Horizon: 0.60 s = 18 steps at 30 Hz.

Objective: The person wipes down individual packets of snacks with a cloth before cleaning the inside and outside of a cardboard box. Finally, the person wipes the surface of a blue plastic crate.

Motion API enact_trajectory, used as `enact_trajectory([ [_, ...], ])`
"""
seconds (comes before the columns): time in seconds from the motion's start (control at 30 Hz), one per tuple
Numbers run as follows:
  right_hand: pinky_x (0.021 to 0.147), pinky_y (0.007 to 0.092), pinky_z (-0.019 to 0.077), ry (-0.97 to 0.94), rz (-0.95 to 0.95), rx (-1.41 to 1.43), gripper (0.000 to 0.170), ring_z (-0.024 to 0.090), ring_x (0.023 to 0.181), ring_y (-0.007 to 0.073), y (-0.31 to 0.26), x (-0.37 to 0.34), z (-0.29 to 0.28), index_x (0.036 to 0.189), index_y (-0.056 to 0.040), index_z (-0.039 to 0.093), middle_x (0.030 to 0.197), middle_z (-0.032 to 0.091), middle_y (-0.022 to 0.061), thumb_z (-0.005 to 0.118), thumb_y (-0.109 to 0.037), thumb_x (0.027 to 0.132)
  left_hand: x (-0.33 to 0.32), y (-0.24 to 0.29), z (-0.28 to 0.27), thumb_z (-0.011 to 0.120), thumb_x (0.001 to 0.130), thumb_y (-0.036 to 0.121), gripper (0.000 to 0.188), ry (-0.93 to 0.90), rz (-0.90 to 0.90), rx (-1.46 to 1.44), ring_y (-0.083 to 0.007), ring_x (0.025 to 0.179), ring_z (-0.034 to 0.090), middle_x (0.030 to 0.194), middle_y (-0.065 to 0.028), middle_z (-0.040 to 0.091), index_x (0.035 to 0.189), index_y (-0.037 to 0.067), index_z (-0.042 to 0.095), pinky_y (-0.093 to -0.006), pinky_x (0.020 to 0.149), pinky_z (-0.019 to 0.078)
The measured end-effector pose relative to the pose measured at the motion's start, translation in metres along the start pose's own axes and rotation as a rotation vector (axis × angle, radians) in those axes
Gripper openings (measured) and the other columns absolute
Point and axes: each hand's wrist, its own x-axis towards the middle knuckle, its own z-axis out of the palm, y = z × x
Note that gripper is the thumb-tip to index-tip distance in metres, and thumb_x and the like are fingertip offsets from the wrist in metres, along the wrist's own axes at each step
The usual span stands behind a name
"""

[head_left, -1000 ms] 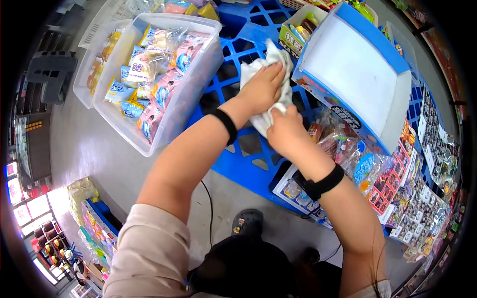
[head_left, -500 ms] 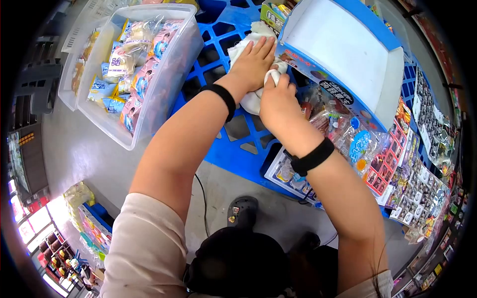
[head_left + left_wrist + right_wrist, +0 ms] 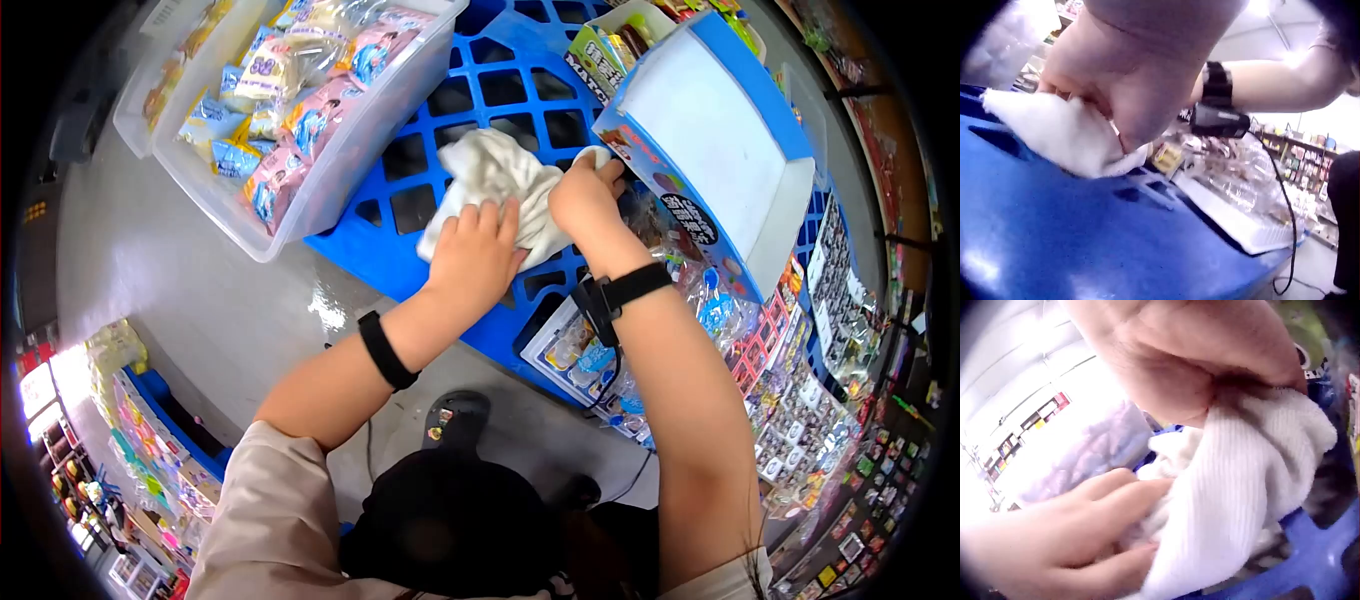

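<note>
A white ribbed cloth [image 3: 498, 165] lies crumpled over the blue plastic grid [image 3: 455, 100], which has square openings. My left hand [image 3: 472, 258] is at its near left edge, fingers bent into the folds and thumb to the right. In the left wrist view, a bunch of the cloth [image 3: 1066, 134] shows between those fingers and the thumb. My right hand [image 3: 585, 200] grips the cloth's right end; in the right wrist view the cloth [image 3: 1222, 494] hangs in folds from under its palm. Both hands wear black wrist straps.
At the left stands a clear plastic bin [image 3: 335, 195] full of wrapped snacks. A blue box with a white inside [image 3: 710, 120] stands right of my right hand, in front of a green carton [image 3: 600, 65]. Bagged sweets and printed sheets [image 3: 800, 440] cover the right side.
Both hands were close together, the left flat on the cloth. My left hand has come back toward me and to the left, and the cloth is now spread wider between them.
</note>
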Motion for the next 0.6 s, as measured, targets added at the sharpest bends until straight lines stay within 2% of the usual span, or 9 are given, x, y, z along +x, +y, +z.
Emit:
enact_trajectory([
  [0.03,0.092,0.0429,0.0411,-0.004,-0.009,-0.023,0.061,0.036,0.115,0.0417,0.000,0.012,0.009,0.130,0.0040,0.030,0.130,0.024,0.0269,0.055,-0.017,0.078,-0.004,-0.001,-0.007,0.058,0.078,0.032,0.053,-0.073,-0.059,-0.044,-0.0294,0.107,0.045,0.117,-0.0151,0.046,0.121,0.003,0.046,-0.0379,0.086,0.0392],
  [0.1,0.096,0.0415,0.0368,0.036,0.267,0.459,0.054,0.028,0.121,0.0401,0.002,0.050,0.031,0.130,0.0018,0.030,0.133,0.022,0.0243,0.049,-0.009,0.080,-0.012,-0.009,-0.005,0.058,0.078,0.033,0.054,-0.140,-0.137,-0.102,-0.0290,0.107,0.044,0.115,-0.0141,0.046,0.121,0.004,0.046,-0.0384,0.086,0.0388],
  [0.17,0.098,0.0410,0.0349,0.011,0.320,0.735,0.049,0.028,0.123,0.0379,-0.008,0.066,0.023,0.127,0.0021,0.033,0.130,0.026,0.0224,0.047,-0.011,0.082,-0.017,-0.014,0.008,0.057,0.079,0.033,0.057,0.182,0.008,-0.018,-0.0312,0.117,0.038,0.125,-0.0147,0.041,0.126,0.005,0.043,-0.0439,0.092,0.0352],
  [0.23,0.097,0.0481,0.0305,0.212,-0.222,-0.072,0.049,0.034,0.114,0.0435,-0.016,0.076,0.018,0.124,0.0062,0.038,0.121,0.037,0.0289,0.043,-0.021,0.084,-0.013,-0.017,0.018,0.057,0.080,0.033,0.057,0.225,0.018,-0.068,-0.0327,0.122,0.033,0.131,-0.0147,0.036,0.128,0.009,0.041,-0.0468,0.095,0.0320],
  [0.37,0.095,0.0448,0.0248,0.286,-0.239,-0.195,0.046,0.038,0.105,0.0358,-0.035,0.107,0.003,0.119,0.0049,0.046,0.121,0.038,0.0234,0.050,-0.016,0.077,0.007,-0.022,0.017,0.056,0.081,0.034,0.057,0.247,0.057,-0.191,-0.0367,0.130,0.021,0.141,-0.0145,0.024,0.133,0.022,0.037,-0.0542,0.100,0.0241],
  [0.47,0.093,0.0492,0.0312,0.305,-0.326,-0.233,0.041,0.038,0.101,0.0442,-0.026,0.118,0.003,0.115,0.0044,0.046,0.117,0.034,0.0283,0.050,-0.006,0.075,0.022,-0.020,0.024,0.057,0.080,0.035,0.056,0.259,0.041,-0.201,-0.0388,0.129,0.021,0.141,-0.0139,0.024,0.132,0.027,0.037,-0.0571,0.099,0.0241],
  [0.5,0.096,0.0481,0.0302,0.078,-0.342,-0.467,0.045,0.034,0.108,0.0488,-0.036,0.085,-0.022,0.120,0.0052,0.043,0.126,0.032,0.0287,0.048,-0.007,0.078,0.020,-0.020,0.025,0.057,0.080,0.035,0.056,0.259,0.038,-0.205,-0.0388,0.129,0.021,0.141,-0.0139,0.024,0.132,0.027,0.037,-0.0571,0.099,0.0241],
  [0.57,0.100,0.0457,0.0276,0.049,-0.279,-1.032,0.052,0.028,0.119,0.0490,0.002,0.107,0.029,0.129,0.0052,0.034,0.135,0.027,0.0279,0.047,-0.016,0.083,0.016,-0.019,0.028,0.059,0.079,0.036,0.058,0.205,0.066,-0.222,-0.0399,0.130,0.020,0.142,-0.0139,0.023,0.132,0.027,0.038,-0.0583,0.099,0.0235],
  [0.6,0.102,0.0441,0.0261,0.063,-0.222,-0.609,0.056,0.026,0.123,0.0461,0.006,0.094,0.021,0.132,0.0046,0.028,0.137,0.024,0.0274,0.046,-0.022,0.085,0.012,-0.019,0.031,0.060,0.077,0.038,0.060,0.199,0.096,-0.239,-0.0403,0.130,0.018,0.142,-0.0141,0.022,0.131,0.028,0.038,-0.0578,0.099,0.0233],
])
